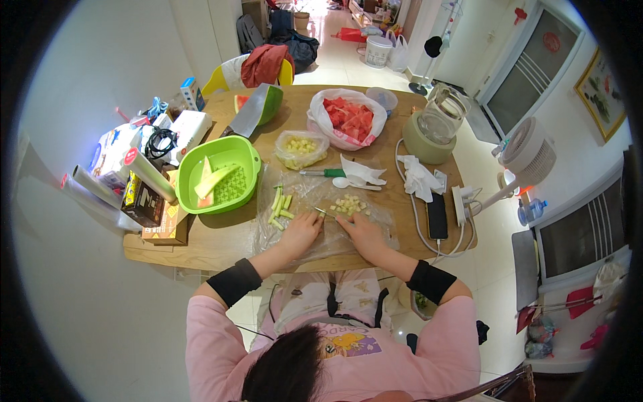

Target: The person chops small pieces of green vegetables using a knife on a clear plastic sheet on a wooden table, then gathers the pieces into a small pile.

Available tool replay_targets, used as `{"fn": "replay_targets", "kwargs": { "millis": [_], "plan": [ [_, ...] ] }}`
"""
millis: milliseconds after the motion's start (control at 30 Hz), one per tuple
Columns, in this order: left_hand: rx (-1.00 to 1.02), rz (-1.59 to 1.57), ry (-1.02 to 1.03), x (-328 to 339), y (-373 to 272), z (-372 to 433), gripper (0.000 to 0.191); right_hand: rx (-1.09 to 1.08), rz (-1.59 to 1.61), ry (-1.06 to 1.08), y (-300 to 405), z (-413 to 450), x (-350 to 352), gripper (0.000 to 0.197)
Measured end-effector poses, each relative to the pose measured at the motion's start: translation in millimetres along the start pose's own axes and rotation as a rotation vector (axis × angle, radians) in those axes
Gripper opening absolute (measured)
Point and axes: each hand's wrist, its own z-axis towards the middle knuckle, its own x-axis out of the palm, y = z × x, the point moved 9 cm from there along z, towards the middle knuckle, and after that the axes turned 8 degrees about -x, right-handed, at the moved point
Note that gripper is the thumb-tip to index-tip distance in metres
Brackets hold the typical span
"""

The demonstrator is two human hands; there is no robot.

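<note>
My right hand [364, 236] grips a small knife, its thin blade [326, 212] pointing left towards my other hand. My left hand [301, 233] presses on a small pale green piece at the blade's tip, fingers bent. Both hands rest over a clear plastic sheet [266, 236] on the wooden table [216, 246]. Left of them lie several pale green strips [279, 205], probably melon rind. Beyond my right hand is a loose heap of pale diced cubes [348, 204]. A green-handled peeler or knife [333, 173] and a white plastic spoon [346, 183] lie farther back.
A green basket [251, 188] holds rind slices. Behind stand a bag of pale cubes [301, 145], a bag of red watermelon chunks [349, 118], and a cleaver [251, 110] against cut watermelon [271, 104]. Rightward are a kettle [431, 135], a phone [437, 216] and cables.
</note>
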Motion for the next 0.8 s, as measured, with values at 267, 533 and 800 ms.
{"fn": "replay_targets", "kwargs": {
  "millis": [267,533,800],
  "plan": [
    [0.021,0.014,-0.003,3,0,0,0.026,-0.025,0.024,-0.023,4,9,-1,0.042],
    [-0.005,0.061,0.030,-2,-2,3,0.022,-0.053,0.120,0.005,-4,15,4,0.039],
    [-0.018,0.009,0.028,3,0,2,0.024,0.065,0.145,0.024,-25,-14,-10,0.036]
  ]
}}
